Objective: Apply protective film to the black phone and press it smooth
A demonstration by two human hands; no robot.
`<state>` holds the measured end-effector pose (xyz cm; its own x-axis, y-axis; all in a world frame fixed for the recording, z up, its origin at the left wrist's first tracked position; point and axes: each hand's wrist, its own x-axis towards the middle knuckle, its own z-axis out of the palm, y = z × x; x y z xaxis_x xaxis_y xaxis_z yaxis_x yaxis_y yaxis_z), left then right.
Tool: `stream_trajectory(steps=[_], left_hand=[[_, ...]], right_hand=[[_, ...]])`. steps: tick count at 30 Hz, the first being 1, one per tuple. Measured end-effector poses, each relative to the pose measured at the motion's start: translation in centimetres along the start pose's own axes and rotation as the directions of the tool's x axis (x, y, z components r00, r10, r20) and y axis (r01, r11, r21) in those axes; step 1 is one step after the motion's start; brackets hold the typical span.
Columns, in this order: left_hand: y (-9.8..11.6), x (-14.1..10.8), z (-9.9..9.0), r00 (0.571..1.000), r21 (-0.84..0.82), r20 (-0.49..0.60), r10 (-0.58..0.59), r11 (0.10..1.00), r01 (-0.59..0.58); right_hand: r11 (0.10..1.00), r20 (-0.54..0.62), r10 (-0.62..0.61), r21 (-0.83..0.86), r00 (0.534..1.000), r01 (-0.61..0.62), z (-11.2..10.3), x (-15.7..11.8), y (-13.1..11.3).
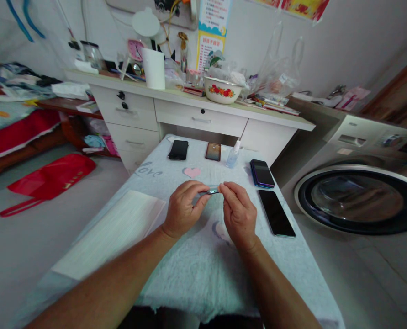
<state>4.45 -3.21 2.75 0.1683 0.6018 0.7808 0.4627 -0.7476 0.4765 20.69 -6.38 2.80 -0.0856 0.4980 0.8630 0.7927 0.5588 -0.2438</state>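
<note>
A home room, with bed [21,121], washing machine [347,137] and desk [128,109].

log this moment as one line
left hand: pinching thin object | right hand: fingers at its other end | bottle: upright on cloth

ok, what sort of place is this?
Probably a lived-in room in a home: what looks like a bed at the left edge, a front-loading washing machine on the right, and a white drawer unit along the wall, its top cluttered with household items.
</note>
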Motion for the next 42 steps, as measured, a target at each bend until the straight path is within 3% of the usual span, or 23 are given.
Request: stream_trajectory(steps=[9, 23, 33, 42], left_hand=[[0.1, 0.0, 0.1, 1.0, -0.011, 0.004, 0.016, 1.0, -0.016], [-0.4, -0.1, -0.2, 1.0, 0.0, 0.007, -0.005, 1.0, 0.005], [-0.1, 0.0, 0.0, 1.0, 0.003, 0.009, 0.008, 1.0, -0.008], [-0.2, 0.1, -0.2, 1.0, 0.003, 0.014, -0.008, 1.0, 0.008]], right_hand=[[0.998, 0.025, -0.053, 0.038, 0.998, 0.052, 0.3, 0.0, -0.7], [1.0, -0.017, -0.004, -0.017, 1.0, 0.004, -0.2, 0.2, 0.2], [0.998, 0.023, -0.033, 0.045, 0.999, 0.032, 0.1, 0.1, -0.5], [0.999, 0.019, -0.004, 0.035, 1.0, 0.003, -0.2, 0.1, 0.3]])
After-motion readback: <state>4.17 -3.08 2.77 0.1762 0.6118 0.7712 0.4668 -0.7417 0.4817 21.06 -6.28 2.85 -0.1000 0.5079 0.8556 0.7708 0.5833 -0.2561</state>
